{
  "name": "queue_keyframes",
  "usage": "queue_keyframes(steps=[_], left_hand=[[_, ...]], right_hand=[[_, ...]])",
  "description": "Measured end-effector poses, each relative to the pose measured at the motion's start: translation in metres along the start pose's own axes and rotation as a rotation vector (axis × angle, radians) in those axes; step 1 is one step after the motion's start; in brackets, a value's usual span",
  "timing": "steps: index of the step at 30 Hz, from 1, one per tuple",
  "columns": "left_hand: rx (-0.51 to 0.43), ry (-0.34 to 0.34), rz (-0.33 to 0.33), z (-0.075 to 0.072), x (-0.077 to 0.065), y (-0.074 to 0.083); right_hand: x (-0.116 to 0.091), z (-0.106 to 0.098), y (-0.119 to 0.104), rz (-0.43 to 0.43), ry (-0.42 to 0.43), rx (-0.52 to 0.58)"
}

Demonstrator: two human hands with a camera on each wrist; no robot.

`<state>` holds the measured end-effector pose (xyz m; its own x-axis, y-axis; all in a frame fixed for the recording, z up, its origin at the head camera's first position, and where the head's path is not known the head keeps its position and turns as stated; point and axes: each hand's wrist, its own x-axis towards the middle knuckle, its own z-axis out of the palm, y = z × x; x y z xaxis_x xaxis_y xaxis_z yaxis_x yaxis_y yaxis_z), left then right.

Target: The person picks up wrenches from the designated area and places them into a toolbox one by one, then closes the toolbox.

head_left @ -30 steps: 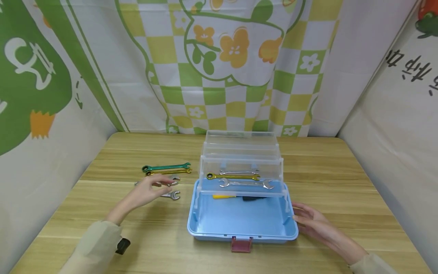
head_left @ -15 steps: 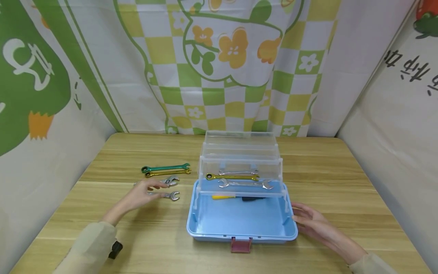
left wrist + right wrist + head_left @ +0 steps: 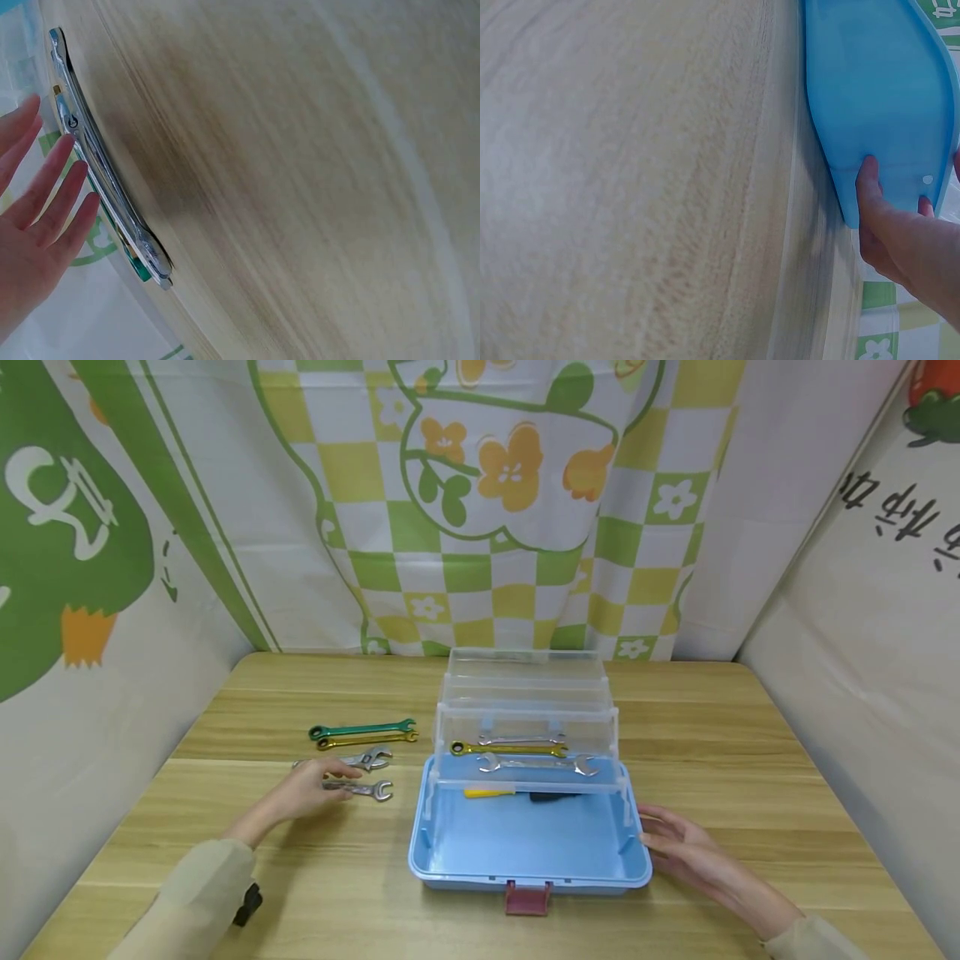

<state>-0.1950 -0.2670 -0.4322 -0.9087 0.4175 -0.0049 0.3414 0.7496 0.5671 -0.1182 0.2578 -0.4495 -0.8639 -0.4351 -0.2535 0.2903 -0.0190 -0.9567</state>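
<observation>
- Head view is showing the left hand (image 3: 306, 785) shifting leftward over the past second; it is now lying by the left end of the nearest silver wrench (image 3: 367, 790).
- That shift is exposing more of this wrench and of the adjustable wrench (image 3: 369, 760); both are lying on the tabletop (image 3: 345, 881), left of the blue toolbox (image 3: 453, 878).
- Left wrist view is showing that hand's fingers spreading straight, grasping nothing; whether any fingertip is touching metal, I cannot tell.
- Meanwhile, the right hand (image 3: 690, 847) is keeping its place, its fairly straight, unclenched fingers touching the toolbox's right outer wall.
- Farther off, the green wrench (image 3: 363, 729) and gold wrench (image 3: 363, 742) are staying put.
- By my judgement, the reach is remaining unfinished: no wrench is leaving the tabletop, and the left hand is seemingly favouring the nearest one.
</observation>
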Motion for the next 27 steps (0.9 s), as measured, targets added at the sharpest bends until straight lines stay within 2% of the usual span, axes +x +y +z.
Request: queue_keyframes(steps=[11,27], left_hand=[[0.022,-0.027,0.014,0.003,0.007,-0.010],[0.108,-0.040,0.023,0.006,0.014,-0.005]], right_hand=[[-0.001,0.002,0.000,0.014,0.007,-0.025],[0.000,0.003,-0.002,0.036,0.037,-0.025]])
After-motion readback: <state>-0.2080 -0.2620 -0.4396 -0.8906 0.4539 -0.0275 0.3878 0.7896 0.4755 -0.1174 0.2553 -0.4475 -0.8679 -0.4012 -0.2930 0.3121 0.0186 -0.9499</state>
